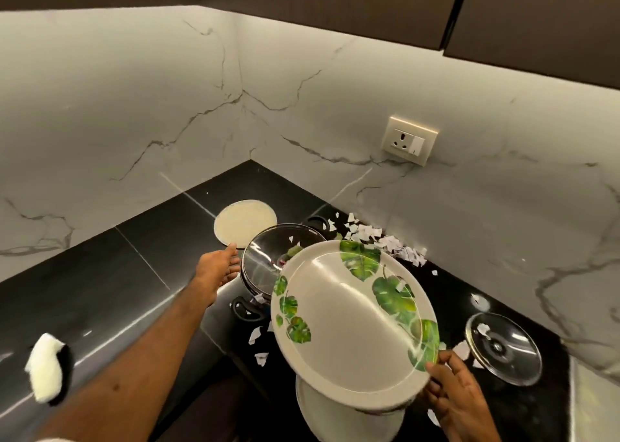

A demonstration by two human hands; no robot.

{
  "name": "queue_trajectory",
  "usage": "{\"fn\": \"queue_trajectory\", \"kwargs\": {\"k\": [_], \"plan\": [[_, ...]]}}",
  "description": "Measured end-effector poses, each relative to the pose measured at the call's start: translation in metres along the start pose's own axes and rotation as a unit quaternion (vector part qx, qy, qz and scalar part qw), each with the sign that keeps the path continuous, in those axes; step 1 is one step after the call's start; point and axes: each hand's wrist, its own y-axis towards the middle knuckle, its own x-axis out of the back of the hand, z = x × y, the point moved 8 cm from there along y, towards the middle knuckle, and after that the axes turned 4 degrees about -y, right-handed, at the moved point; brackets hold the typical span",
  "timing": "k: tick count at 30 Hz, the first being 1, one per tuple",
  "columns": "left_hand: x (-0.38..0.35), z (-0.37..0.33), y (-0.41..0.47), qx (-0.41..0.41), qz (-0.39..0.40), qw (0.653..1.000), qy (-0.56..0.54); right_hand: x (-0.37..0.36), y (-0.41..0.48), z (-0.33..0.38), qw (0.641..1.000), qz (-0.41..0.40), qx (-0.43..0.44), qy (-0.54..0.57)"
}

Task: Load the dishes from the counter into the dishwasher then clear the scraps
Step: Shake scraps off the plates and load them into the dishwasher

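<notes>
Hands first: right hand [449, 386] grips leaf plate [352, 310] by its near rim, tilted up off the desk [110, 273]. Left hand [219, 267] open, reaching fwd toward cream disc [245, 221], which lies just beyond its fingertips, so I judge left is nearer. Scraps [385, 243] behind plate.

Soft, warm light fell from beneath the upper cabinets [369, 8] onto the marble wall [117, 99], brightest far and dimmer near. The black desk [100, 273] showed streaks of glare, as did the leaf-printed plate [352, 324]. Straight lines bowed at the edges, and the near left corner was blurred.
</notes>
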Motion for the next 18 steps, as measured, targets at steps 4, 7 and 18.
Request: {"fn": "queue_trajectory", "kwargs": {"k": [4, 7, 18], "plan": [[0.000, 0.008, -0.002, -0.016, -0.009, 1.000, 0.020, 0.009, -0.019, -0.022, 0.999, -0.034, -0.020, 0.002], [-0.004, -0.026, -0.031, -0.157, -0.062, 0.975, 0.143, 0.001, -0.035, -0.030, 0.999, -0.036, -0.007, 0.027], [-0.072, 0.016, -0.161, -0.114, 0.339, 0.901, 0.245, 0.000, -0.130, -0.053, 0.986, -0.139, 0.088, 0.039]]}}
